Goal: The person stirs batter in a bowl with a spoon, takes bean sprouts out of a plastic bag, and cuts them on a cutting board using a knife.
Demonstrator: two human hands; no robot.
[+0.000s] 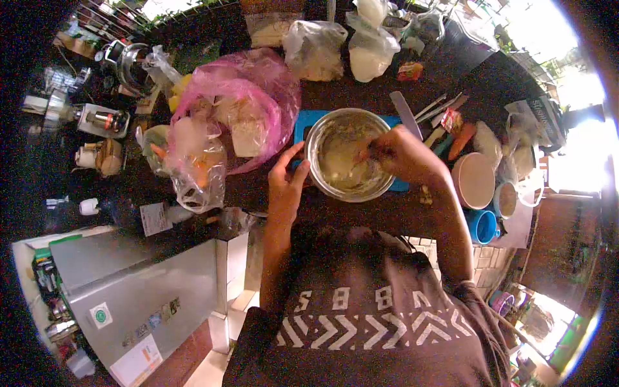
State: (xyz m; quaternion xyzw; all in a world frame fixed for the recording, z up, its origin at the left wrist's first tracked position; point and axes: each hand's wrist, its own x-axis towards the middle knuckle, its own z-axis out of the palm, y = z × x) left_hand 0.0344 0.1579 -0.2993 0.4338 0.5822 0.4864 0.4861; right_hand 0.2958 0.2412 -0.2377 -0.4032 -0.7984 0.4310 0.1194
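A round metal mixing bowl (pixel 316 174) stands on a flat blue board or tray (pixel 303 121) on the dark table. Inside it is a pale, lumpy batter-like mixture (pixel 345 158), some of it smeared up the walls. My left hand (pixel 287 180) grips the bowl's left side, with thumb and fingers against the rim. Over the right side of the bowl, my right hand (pixel 409 155) is closed, its fingers down near the mixture. What those fingers hold is blurred and hidden.
Left of the bowl lies a pink plastic bag (pixel 277 71) with packages. Clear bags of pale powder (pixel 374 55) stand at the back. On the right are a long flat spatula (pixel 405 113), a pinkish round tub (pixel 474 180) and a blue cup (pixel 481 226). A silver cabinet (pixel 148 290) is lower left.
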